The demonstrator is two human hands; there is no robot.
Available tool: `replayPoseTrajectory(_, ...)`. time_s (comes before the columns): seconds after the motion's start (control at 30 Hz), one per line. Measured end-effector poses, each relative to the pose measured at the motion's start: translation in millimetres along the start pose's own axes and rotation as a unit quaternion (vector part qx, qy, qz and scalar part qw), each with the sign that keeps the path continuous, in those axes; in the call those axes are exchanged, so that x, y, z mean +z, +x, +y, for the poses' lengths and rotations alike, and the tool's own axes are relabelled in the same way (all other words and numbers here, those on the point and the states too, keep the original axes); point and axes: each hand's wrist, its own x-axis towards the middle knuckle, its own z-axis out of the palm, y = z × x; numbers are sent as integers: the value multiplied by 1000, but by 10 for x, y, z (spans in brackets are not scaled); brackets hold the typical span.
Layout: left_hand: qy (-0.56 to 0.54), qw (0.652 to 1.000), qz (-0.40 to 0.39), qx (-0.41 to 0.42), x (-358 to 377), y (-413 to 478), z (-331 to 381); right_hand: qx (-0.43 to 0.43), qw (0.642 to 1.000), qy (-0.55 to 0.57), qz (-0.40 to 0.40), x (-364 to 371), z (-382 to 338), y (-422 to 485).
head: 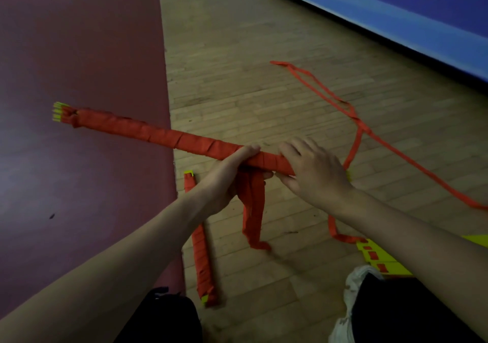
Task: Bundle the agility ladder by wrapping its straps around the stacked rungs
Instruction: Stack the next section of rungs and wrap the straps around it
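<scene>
While the left hand is curled up from beneath around a long bundle of stacked yellow-green rungs wound in red-orange strap, fingertips showing over its top, the right hand is clamped on the bundle's near end, fingers over it and thumb under. The bundle is held in the air, slanting away to the left. Loose red-orange strap loops hang from the bundle between the hands. Below the bundle, a second wrapped red-orange bundle lies on the pale wooden plank floor. Right of the bundle, a long loose red-orange strap trails over the floor to flat yellow rungs. Under the bundle's far end is a maroon floor surface; beyond the bundle runs a blue banner.
</scene>
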Motion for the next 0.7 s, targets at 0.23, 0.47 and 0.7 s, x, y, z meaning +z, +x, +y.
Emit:
replayPoseTrajectory(0.23, 39, 998, -39, 18, -76, 11, 17, 153, 854, 318, -381, -311, 274, 115)
replayPoseTrajectory(0.47, 46, 996, -56, 54, -109, 18, 80, 221, 743, 502, -383, -352, 228, 69)
replayPoseTrajectory(0.7, 21, 989, -142, 25, -122, -48, 43, 240, 762, 507, -324, -392, 351, 94)
